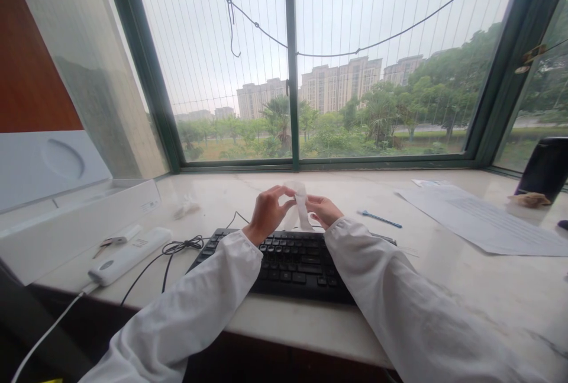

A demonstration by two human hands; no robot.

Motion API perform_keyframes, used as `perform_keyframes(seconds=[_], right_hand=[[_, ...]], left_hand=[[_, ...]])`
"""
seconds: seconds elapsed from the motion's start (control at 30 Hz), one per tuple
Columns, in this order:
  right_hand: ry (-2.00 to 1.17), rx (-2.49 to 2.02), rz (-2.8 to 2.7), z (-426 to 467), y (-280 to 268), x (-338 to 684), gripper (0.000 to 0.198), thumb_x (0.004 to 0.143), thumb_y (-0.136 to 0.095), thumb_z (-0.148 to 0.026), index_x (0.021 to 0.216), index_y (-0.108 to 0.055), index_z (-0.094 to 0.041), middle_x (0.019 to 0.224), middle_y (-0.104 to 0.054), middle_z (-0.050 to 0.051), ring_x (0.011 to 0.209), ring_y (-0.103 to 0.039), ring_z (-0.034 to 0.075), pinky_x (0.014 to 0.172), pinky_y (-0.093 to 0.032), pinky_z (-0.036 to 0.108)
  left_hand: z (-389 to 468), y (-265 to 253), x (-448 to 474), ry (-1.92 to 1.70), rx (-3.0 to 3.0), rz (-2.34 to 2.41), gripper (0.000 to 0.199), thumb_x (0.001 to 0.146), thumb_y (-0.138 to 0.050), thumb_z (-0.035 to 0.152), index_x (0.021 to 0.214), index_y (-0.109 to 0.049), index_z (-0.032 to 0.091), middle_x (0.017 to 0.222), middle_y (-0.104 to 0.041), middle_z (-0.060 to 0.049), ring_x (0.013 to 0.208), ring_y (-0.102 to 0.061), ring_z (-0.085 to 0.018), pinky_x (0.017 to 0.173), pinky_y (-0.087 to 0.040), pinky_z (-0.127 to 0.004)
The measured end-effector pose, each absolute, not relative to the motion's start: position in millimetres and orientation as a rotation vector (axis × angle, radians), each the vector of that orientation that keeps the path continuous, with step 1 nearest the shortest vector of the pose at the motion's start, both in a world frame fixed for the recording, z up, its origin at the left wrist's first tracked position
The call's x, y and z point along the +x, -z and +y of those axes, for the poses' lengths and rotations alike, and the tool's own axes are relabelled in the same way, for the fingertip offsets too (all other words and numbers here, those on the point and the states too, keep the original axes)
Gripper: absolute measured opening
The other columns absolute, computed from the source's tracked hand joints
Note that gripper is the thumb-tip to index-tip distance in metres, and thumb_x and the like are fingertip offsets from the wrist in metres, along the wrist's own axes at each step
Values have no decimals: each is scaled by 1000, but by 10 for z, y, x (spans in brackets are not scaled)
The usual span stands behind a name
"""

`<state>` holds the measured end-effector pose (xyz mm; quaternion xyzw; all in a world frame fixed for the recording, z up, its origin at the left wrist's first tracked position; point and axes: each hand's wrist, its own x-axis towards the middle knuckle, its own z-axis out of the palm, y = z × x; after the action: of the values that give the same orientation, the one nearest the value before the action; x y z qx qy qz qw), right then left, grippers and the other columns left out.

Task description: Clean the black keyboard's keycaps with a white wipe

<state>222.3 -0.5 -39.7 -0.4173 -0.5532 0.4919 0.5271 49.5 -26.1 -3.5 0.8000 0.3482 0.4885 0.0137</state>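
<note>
A thin white tissue hangs between my two hands, above the back edge of a black keyboard. My left hand pinches it from the left with thumb and forefinger. From the other side, my right hand has its fingers closed on the same tissue; some of those fingertips are hidden behind it. The keyboard lies on the pale stone sill, partly covered by my white sleeves.
To the left are a white power strip, a coiled black cable and an open white box. Crumpled tissue lies behind them. On the right are a blue pen, paper sheets and a dark upright object.
</note>
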Motion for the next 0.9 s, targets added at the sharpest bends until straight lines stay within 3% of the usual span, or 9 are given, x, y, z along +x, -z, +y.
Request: perform_keyframes(seconds=[0.4,0.6,0.9], right_hand=[[-1056,-1042,-1278,-62,325,2240,52,47,-81,-54,83,-78,-16,65,-67,5,64,-52,16,62,-37,30],[-1198,-1036,-1145,-18,362,2221,46,52,-80,-53,86,-76,-22,75,-69,3,70,-54,14,65,-35,29],[-1369,-953,-1124,-71,319,2191,40,51,-83,-48,80,-73,-24,72,-66,2,68,-53,14,59,-33,26]], left_hand=[[-295,39,517,-1514,2492,1111,13,81,-67,30,90,-67,21,86,-73,-2,70,-65,-16,67,-47,-28],[-331,22,526,-1521,2449,1109,13,83,-64,30,93,-65,21,90,-73,-3,72,-66,-16,63,-47,-26],[-337,10,532,-1509,2411,1025,18,83,-64,35,94,-70,22,91,-72,-3,65,-60,-13,56,-41,-24]])
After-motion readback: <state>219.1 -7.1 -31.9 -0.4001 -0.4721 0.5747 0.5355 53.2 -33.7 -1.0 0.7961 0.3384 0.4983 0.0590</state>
